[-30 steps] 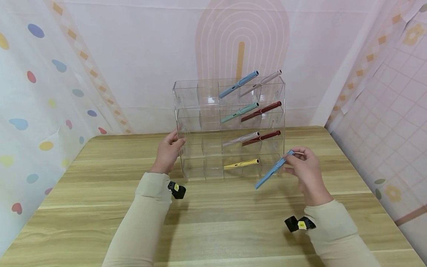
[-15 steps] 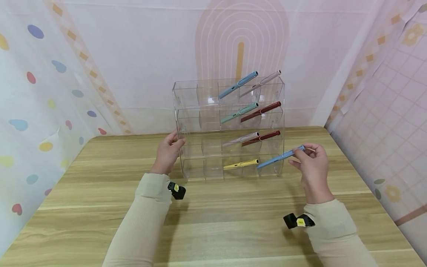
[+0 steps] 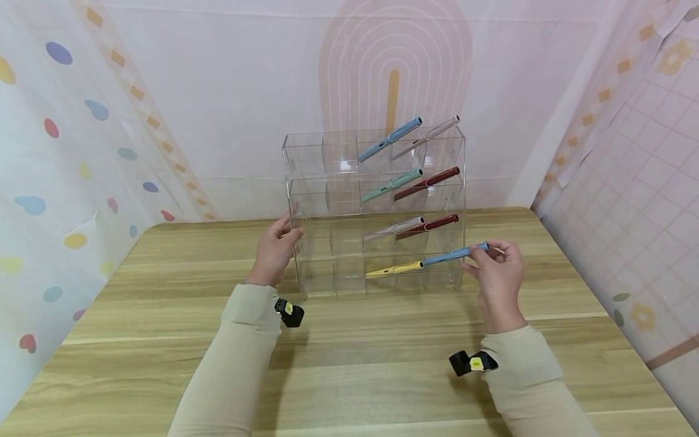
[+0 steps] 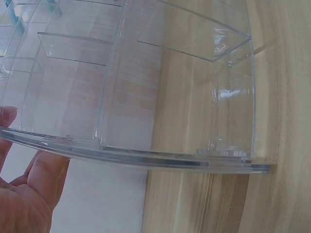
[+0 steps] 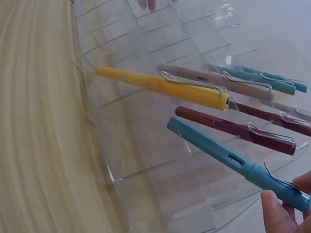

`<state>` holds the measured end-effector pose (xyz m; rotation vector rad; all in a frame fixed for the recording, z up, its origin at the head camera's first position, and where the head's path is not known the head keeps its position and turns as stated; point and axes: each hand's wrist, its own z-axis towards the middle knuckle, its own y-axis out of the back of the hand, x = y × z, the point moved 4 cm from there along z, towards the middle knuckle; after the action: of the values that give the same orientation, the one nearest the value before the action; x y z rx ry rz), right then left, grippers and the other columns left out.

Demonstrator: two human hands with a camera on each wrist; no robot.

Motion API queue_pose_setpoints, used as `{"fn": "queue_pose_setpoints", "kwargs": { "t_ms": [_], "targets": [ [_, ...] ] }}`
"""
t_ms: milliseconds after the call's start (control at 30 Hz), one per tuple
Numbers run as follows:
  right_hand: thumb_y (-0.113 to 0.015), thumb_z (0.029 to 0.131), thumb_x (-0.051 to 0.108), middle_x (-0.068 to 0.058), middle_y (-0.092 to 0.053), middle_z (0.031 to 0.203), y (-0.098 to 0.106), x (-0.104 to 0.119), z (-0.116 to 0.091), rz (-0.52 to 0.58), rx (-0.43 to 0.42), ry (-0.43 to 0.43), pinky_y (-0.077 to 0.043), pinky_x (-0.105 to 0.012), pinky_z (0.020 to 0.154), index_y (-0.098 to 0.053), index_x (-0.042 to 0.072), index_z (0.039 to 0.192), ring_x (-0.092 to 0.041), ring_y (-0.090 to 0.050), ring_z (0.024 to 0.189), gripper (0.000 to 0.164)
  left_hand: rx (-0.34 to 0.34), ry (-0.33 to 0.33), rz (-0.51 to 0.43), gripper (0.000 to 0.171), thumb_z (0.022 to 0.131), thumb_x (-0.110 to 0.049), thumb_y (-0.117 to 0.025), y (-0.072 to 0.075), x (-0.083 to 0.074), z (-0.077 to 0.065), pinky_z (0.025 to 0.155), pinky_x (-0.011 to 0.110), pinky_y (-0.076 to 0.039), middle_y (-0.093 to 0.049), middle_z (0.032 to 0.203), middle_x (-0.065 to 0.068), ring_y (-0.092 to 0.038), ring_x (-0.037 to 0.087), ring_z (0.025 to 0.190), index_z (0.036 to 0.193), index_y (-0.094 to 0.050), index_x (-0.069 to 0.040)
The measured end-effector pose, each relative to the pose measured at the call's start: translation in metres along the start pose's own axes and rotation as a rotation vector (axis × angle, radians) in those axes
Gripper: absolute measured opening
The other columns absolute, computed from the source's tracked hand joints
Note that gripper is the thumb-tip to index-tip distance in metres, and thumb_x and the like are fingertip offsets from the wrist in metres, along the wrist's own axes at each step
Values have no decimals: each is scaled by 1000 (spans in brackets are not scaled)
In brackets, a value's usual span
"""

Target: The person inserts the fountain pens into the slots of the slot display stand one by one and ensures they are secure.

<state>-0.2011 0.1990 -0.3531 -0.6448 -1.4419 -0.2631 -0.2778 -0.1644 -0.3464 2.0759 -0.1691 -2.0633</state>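
A clear acrylic pen rack (image 3: 349, 282) with stepped tiers stands on the table. My left hand (image 3: 275, 252) holds its left side panel, thumb on one face and fingers behind. In my right hand (image 3: 498, 279) a blue fountain pen (image 3: 454, 254) is pinched near the clip end of its cap. The pen slants over the bottom tier's right side, its barrel end pointing left beside the yellow pen (image 3: 394, 269). In the right wrist view the blue pen (image 5: 214, 150) lies below a dark red pen (image 5: 238, 130), with thumb and fingers (image 5: 277, 213) at its cap.
Higher tiers hold a light blue pen (image 3: 390, 139), a mint pen (image 3: 392, 185), pale pink pens and dark red pens (image 3: 428, 183), all leaning up to the right. A patterned curtain (image 3: 229, 109) hangs behind the wooden table (image 3: 349, 376).
The right hand first moved up and right, then back left, bringing the blue pen from in front of the rack to over its bottom right, now flatter. The left hand stays put.
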Motion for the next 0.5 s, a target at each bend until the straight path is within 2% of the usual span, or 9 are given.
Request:
{"fn": "queue_pose_setpoints", "kwargs": {
  "t_ms": [100, 300, 500],
  "targets": [
    [-61, 87, -6, -2, -47, 86, -2, -4, -1, 5, 0, 2, -55, -21, 60, -46, 11, 94, -7, -63, 70, 24, 4, 0, 3, 55, 99, -19, -50, 0, 0, 0, 82, 28, -44, -46, 134, 19, -48, 19, 113, 151, -32, -23],
    [-61, 87, -6, -2, -47, 86, -5, -17, -2, -8, 3, 9, -54, -21, 60, -46, 12, 94, -6, -61, 70, 25, 8, -11, 14, 55, 99, -19, -50, 0, 0, -1, 74, 24, -42, -47, 131, 17, -47, 18, 102, 151, -33, -23],
    [-60, 85, -9, -4, -46, 87, -13, -21, -6, 18, 10, 19, -52, -18, 56, -44, 8, 94, -4, -60, 67, 25, 6, -22, 5, 55, 99, -18, -50, 0, 2, 1, 72, 22, -42, -48, 130, 17, -48, 17, 105, 151, -34, -22]
  ]
}}
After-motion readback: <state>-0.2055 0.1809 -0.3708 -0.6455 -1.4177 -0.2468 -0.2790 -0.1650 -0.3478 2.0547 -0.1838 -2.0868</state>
